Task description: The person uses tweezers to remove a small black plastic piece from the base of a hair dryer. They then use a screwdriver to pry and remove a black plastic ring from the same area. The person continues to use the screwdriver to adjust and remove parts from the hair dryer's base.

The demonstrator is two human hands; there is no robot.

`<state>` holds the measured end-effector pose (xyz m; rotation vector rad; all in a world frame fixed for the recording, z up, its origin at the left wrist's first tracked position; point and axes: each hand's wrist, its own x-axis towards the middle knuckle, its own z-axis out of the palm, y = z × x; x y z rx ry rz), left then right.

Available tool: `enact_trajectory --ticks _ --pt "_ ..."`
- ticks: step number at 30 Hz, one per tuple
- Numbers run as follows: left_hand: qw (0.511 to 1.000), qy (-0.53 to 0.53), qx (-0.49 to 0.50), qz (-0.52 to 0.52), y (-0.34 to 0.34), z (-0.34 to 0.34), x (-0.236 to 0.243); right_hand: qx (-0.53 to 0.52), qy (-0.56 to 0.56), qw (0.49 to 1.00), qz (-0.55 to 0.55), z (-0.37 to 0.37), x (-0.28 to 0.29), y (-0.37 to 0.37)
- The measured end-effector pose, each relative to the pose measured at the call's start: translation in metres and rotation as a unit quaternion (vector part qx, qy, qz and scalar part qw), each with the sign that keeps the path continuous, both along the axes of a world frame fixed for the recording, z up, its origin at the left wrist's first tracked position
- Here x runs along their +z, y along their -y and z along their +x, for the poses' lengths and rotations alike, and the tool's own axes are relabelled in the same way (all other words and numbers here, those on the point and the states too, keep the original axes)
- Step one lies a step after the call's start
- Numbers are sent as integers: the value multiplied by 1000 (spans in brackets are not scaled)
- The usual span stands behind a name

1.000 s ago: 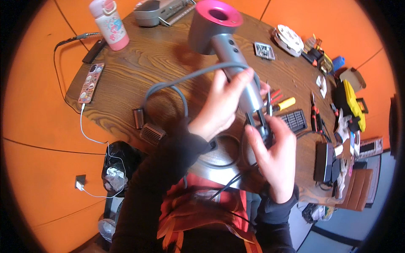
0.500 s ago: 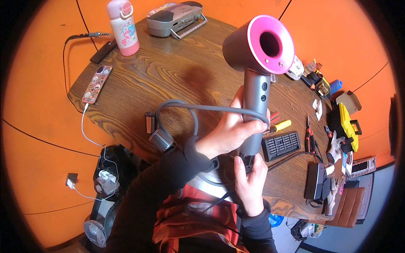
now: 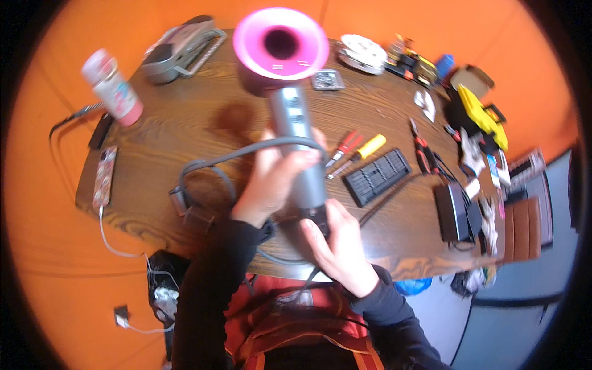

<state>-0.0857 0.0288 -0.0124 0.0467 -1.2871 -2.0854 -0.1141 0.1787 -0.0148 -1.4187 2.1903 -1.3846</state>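
A hair dryer (image 3: 295, 117) with a pink ring front and grey handle is held upright over the table, blurred by motion. My left hand (image 3: 266, 185) is wrapped round its handle. The grey cable (image 3: 213, 161) passes across the handle beneath the left thumb and loops down to the left. At the handle's lower end my right hand (image 3: 342, 246) grips a small dark piece (image 3: 317, 220) between thumb and fingers. Whether that piece is apart from the handle I cannot tell. The cable's grey boxy end (image 3: 179, 200) lies left of my left hand.
Behind the hands on the wooden table (image 3: 185, 117) lie a black bit case (image 3: 377, 177), a yellow-handled screwdriver (image 3: 370, 148), red-handled pliers (image 3: 424, 151) and a black power box (image 3: 453, 213). A bottle (image 3: 114, 89) and phone (image 3: 105, 176) are left; a yellow-black toolbox (image 3: 481, 117) is right.
The view has shifted, and the hair dryer and both hands now appear further left in it. Both hands keep their hold on it. The bit case and screwdriver are less covered.
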Motion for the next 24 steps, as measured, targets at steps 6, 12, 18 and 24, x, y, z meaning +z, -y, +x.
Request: enact_trajectory --ticks 6,12,18,24 --pt "998 27 52 14 6 -3 -3 -86 -68 994 -24 -35 -5 -18" --pt "993 79 81 38 5 -10 -10 -196 -213 957 -13 -162 -7 -36" --pt "983 106 113 94 21 -18 -24 -224 -230 946 36 -284 -40 -1" --pt "977 124 149 84 26 -21 -33 -217 -405 886 64 -330 -57 19"
